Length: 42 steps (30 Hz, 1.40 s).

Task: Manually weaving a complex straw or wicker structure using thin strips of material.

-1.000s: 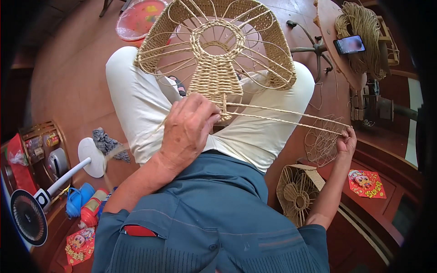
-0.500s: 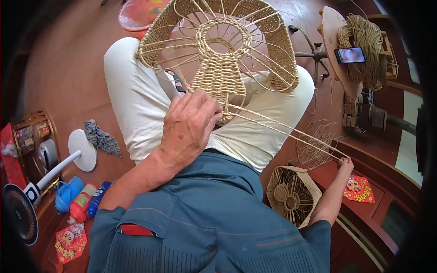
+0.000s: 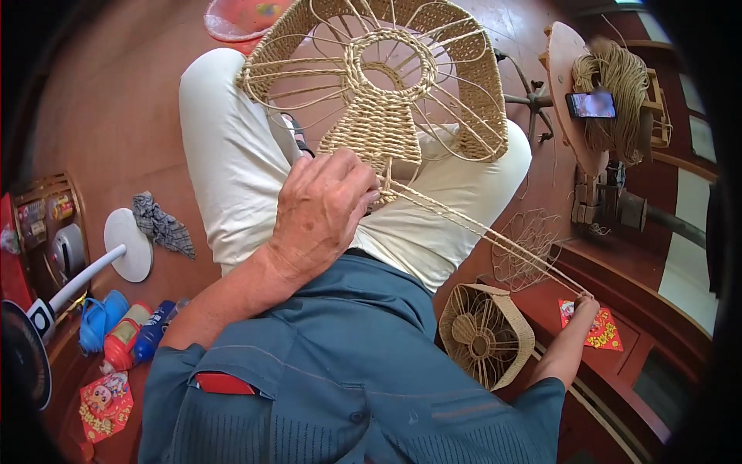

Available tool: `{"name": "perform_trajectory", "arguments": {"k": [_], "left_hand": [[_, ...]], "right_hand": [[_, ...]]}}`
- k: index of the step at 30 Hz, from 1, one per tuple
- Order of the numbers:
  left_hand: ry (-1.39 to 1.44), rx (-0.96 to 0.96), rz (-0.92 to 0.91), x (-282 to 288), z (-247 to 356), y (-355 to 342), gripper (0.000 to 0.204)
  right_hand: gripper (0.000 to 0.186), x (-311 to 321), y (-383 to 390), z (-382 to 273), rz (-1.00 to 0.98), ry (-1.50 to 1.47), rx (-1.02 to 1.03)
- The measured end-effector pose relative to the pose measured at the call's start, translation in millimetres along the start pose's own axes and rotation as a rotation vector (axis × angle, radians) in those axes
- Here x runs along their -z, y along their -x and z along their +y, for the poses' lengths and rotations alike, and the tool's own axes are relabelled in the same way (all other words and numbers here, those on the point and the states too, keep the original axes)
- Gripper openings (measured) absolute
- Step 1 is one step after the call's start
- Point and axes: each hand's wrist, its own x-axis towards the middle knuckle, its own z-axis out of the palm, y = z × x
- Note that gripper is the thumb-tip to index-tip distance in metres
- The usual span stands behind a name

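Resting on the person's pale-trousered lap, a large round wicker frame [image 3: 379, 85] of tan cane fills the space just beyond the left fingers: a woven rim, thin curved spokes, a small braided ring at the centre and a dense, flared woven panel running down from it. The left hand [image 3: 325, 213] lies knuckles up, wrist bent, its fingers curled close together and pressing on the lower end of that panel, where the weave stops. From right beside those fingertips, several long thin cane strands [image 3: 483, 232] stretch taut and straight, out to the right hand [image 3: 585, 305]. That arm is extended far to the side, and its fingers are closed in a pinch on the strand ends. Below the right fingers sits a smaller finished wicker piece [image 3: 485, 335], drum-shaped with spokes.
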Motion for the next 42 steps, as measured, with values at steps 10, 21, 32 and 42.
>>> {"name": "perform_trajectory", "arguments": {"k": [10, 21, 32, 42], "left_hand": [[0.070, -0.005, 0.033, 3.6, 5.7, -8.4, 0.012], [0.042, 0.000, -0.040, 6.5, 8.2, -10.9, 0.018], [0.049, -0.004, -0.010, 4.2, 4.0, -8.8, 0.016], [0.100, -0.028, 0.010, 0.8, 3.8, -8.1, 0.021]], "right_hand": [[0.056, 70.2, -4.5, -52.3, -0.148, 0.424, 0.293], [0.023, -151.6, 550.9, 100.2, -1.154, 0.394, 1.267], [0.009, -167.6, 550.8, 128.5, -1.011, 0.269, 0.651], [0.021, -127.2, 545.9, 110.6, -1.835, 0.413, -0.401]]}}
